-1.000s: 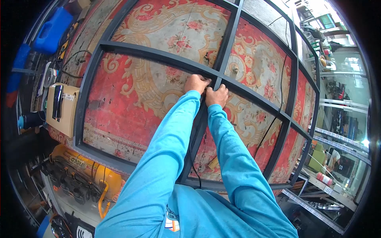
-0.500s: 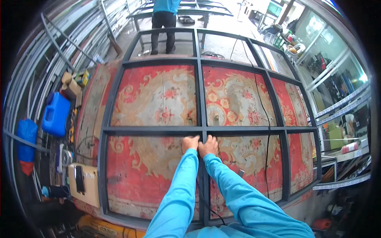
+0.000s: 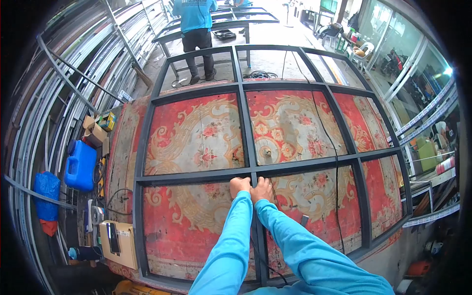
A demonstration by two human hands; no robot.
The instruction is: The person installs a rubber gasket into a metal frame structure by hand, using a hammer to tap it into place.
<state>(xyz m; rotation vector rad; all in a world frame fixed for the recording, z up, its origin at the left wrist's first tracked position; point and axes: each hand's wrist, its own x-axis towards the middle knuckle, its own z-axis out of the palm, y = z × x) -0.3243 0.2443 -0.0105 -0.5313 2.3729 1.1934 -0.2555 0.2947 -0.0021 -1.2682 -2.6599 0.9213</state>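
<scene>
A dark grey metal frame (image 3: 196,177), divided into several rectangular openings, lies over a table covered with a red floral sheet (image 3: 196,246). My left hand (image 3: 240,186) is closed on the frame's central bar, just below its crossing with a long crossbar. Close beside it, on the right side of the same bar, my right hand (image 3: 262,189) has its fingers curled round the metal. A thin black cable (image 3: 337,196) runs across the frame on the right. The undersides of both hands are hidden.
A person (image 3: 196,29) in a blue shirt stands at another table beyond the frame. At left are a blue jug (image 3: 80,165), a cardboard box (image 3: 125,246) with a phone on it, and racks of metal bars (image 3: 44,93). A white chair (image 3: 363,53) stands at back right.
The view has tilted and shifted, so the frame appears lower and slightly rotated. Both hands remain at the same crossing. The person beyond shows more of the upper body.
</scene>
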